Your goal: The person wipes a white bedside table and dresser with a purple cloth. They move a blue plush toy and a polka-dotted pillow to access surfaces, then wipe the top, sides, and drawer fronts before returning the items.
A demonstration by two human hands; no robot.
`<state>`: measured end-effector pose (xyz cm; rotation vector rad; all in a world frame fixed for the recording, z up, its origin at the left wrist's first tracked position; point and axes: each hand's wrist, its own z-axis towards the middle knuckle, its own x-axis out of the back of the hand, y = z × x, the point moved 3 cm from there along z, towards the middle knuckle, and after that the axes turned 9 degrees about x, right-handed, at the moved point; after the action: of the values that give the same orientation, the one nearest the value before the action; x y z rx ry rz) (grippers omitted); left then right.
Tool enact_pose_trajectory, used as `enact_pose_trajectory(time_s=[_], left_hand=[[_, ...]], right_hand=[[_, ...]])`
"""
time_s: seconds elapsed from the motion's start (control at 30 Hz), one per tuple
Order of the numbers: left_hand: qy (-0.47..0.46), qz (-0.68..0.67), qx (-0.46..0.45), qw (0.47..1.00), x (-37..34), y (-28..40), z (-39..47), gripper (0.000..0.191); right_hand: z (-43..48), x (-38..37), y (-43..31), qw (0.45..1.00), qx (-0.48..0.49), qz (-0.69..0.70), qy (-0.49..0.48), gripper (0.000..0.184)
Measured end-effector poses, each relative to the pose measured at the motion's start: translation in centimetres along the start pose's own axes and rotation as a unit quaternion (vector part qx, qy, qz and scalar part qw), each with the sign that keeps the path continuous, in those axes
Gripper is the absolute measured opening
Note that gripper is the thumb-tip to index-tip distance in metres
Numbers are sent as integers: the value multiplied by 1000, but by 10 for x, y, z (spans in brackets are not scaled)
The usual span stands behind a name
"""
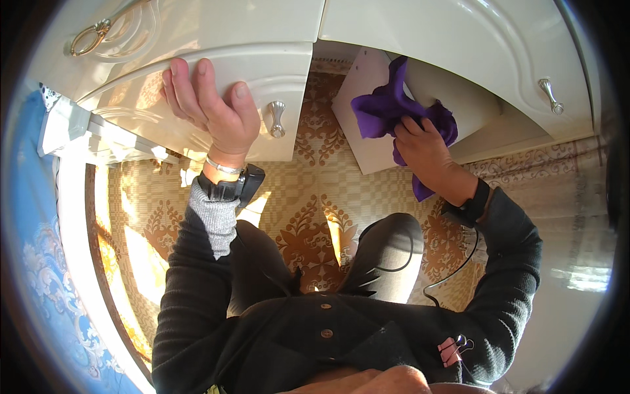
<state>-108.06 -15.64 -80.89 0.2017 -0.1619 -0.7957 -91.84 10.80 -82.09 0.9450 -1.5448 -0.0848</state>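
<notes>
A crumpled purple cloth (381,111) is bunched under my right hand (423,147), its fingers closed on the fabric. The cloth lies against a pale panel (352,140) below the right cabinet front, and one loose end hangs past my wrist. My left hand (211,106) is raised at the glossy white cabinet front (290,54), fingers apart and holding nothing. Whether its fingertips touch the surface I cannot tell. Just right of the left thumb is a silver pull handle (277,119).
Another silver handle (550,97) sits on the right cabinet front, and a ring pull (90,38) at upper left. Patterned flooring (315,216) lies between my knees. A black cable (457,271) hangs from my right wrist. Blue fabric (39,236) borders the left side.
</notes>
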Motion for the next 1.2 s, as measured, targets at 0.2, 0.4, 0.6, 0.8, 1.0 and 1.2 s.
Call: enact_pose_trajectory(time_s=[0.2, 0.4, 0.6, 0.8, 1.0, 1.2], left_hand=[[14, 2, -21, 1000, -2, -1, -1, 44], [13, 9, -32, 999, -2, -4, -1, 45], [5, 21, -40, 999, -2, -2, 2, 47], [-12, 36, -24, 999, 1, -3, -1, 50], [-22, 52, -32, 998, 0, -6, 1, 52], [-55, -106, -6, 993, 17, 27, -6, 40]], right_hand=[[117, -42, 54, 998, -36, -53, -9, 23], [131, -48, 57, 992, -80, -84, 49, 19], [6, -24, -20, 996, 35, 30, -81, 22], [-65, 50, 10, 953, -199, 155, 167, 28], [-50, -22, 86, 870, -280, 195, 355, 38], [-104, -94, 45, 746, -401, 256, 466, 41]])
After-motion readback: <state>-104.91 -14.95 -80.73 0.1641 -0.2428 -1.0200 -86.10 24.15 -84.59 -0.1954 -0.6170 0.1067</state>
